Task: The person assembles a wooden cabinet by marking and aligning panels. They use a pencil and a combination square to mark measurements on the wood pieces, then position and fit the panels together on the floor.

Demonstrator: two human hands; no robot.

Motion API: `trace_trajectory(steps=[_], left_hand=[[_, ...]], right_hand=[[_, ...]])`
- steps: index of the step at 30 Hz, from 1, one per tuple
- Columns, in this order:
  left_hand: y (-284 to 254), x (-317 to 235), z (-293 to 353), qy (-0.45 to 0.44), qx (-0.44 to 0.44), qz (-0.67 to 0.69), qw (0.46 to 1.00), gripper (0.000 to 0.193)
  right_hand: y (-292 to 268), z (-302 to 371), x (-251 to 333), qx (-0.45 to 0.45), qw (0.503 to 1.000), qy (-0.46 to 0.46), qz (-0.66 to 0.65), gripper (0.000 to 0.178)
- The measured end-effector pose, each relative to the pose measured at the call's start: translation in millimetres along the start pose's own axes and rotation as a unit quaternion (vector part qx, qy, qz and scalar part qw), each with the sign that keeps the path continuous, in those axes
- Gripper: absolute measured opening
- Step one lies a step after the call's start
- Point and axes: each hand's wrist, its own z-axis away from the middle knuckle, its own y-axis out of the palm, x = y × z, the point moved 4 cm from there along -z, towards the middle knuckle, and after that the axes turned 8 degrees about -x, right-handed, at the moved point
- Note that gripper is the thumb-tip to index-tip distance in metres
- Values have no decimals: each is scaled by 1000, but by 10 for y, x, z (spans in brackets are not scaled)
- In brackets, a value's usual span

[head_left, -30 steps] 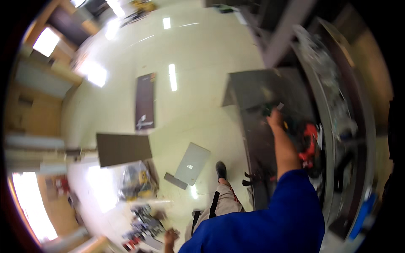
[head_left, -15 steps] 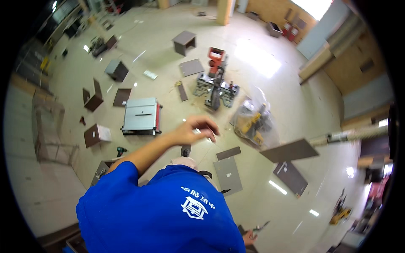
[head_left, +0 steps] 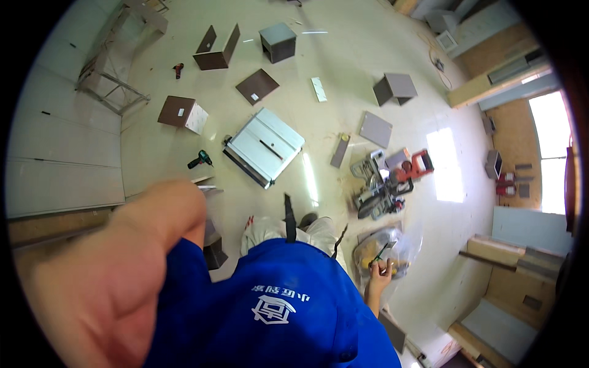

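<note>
Slim tool (head_left: 384, 248) grasped in right hand (head_left: 380, 276), long axis angling forward-right, well apart from left hand (head_left: 101, 300) (blurred up close, can't tell if clenched or loose).

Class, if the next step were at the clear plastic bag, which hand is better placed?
Probably the right hand: it is on the plastic bag's side, though holding a small tool. The left hand is blurred, close to the camera, opposite.

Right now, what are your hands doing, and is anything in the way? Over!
Left hand blurred, close to camera, grip unclear. Right hand gripping a small dark tool. Possibly in the way: plastic bag, red saw on floor.
</note>
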Motion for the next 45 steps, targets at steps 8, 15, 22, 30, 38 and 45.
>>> trace_trajectory(steps=[8, 15, 22, 30, 38, 45], left_hand=[[-470, 1397, 121, -224, -148, -247, 931, 13], [-765, 3484, 2704, -586, -403, -151, 687, 23], [-1543, 4937, 2649, -462, -574, -199, 646, 36], [-3132, 5856, 2569, -411, -724, -192, 520, 24], [-4751, 5619, 2641, -409, -773, -217, 433, 24], [-6182, 4492, 2194, -323, -722, -421, 443, 27]], right_hand=[[2090, -1922, 973, 202, 967, -111, 107, 79], [5383, -2357, 2576, 437, 843, -252, 185, 83], [7687, -1314, 3139, 586, 772, -225, 102, 88], [9202, -1189, 3344, 635, 618, -454, 96, 98], [10910, -1363, 3545, 773, 569, -241, 143, 87], [12770, -2051, 2980, 732, 669, -73, 110, 66]])
